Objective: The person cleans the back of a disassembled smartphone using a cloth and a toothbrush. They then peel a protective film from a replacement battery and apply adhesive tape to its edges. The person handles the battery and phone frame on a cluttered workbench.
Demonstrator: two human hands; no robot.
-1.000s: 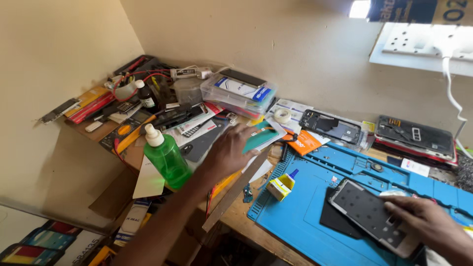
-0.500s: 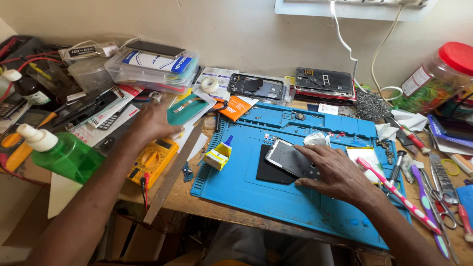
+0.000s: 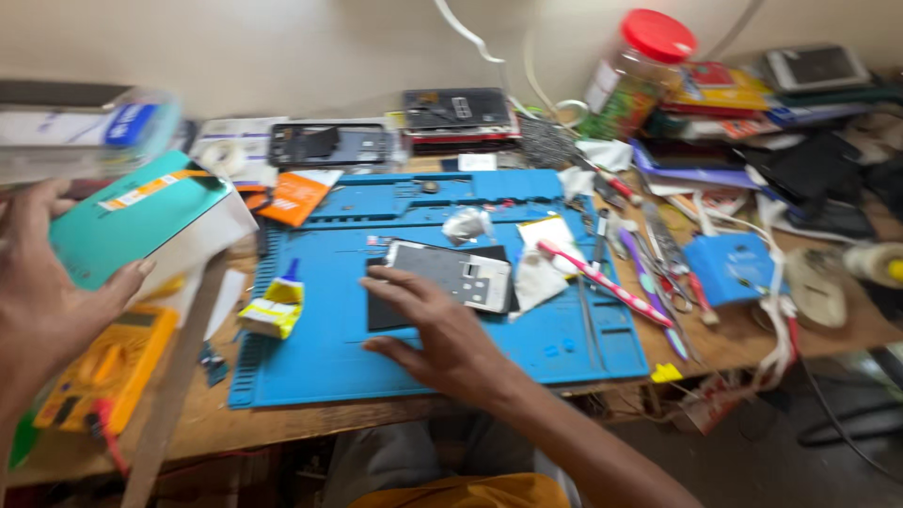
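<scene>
My left hand (image 3: pixel 42 292) grips a flat teal phone back panel (image 3: pixel 127 226) at the left edge of the bench, lifted above a yellow multimeter (image 3: pixel 103 367). My right hand (image 3: pixel 442 329) lies flat on a blue repair mat (image 3: pixel 564 339), fingers spread, its fingertips touching an opened phone body (image 3: pixel 461 277) that rests face down on a dark pad. A small yellow glue tube with a blue tip (image 3: pixel 275 306) lies on the mat between my two hands.
A pink toothbrush (image 3: pixel 602 282), tweezers and screwdrivers (image 3: pixel 658 263) lie at the mat's right side. Behind the mat are dismantled phones (image 3: pixel 329 146), a red-lidded jar (image 3: pixel 632 75) and a clear plastic box (image 3: pixel 75 127) at far left. Cables and clutter fill the right.
The view has swung right across the bench. My left hand has picked the teal panel up from the left pile, while my right hand stays on the opened phone.
</scene>
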